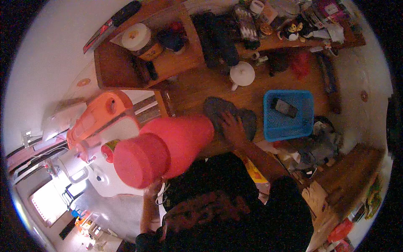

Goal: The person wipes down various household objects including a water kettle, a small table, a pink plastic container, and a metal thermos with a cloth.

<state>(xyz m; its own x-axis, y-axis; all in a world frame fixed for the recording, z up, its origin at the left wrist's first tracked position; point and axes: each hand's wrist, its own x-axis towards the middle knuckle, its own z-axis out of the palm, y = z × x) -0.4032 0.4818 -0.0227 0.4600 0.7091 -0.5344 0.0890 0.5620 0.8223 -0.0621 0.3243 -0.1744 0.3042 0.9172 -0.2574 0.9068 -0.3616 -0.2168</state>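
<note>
A large pinkish-red plastic container point(176, 145) with a wide round lid-like end point(130, 163) lies tilted in the air or just over the table on my left side. My left hand point(154, 186) grips it from below near that round end, the fingers mostly hidden behind it. On the wooden table point(195, 85), my right hand point(232, 127) rests with spread fingers on a crumpled dark grey cloth point(248, 121). The container's far end comes close to this cloth; whether they touch I cannot tell.
A blue plastic basket point(267, 126) with a dark rectangular object point(286, 108) stands right of the cloth. Beyond the cloth is a white lidded cup point(242, 74). An orange-and-white plastic appliance point(104, 110) stands left. Cluttered shelving point(267, 44) runs along the back.
</note>
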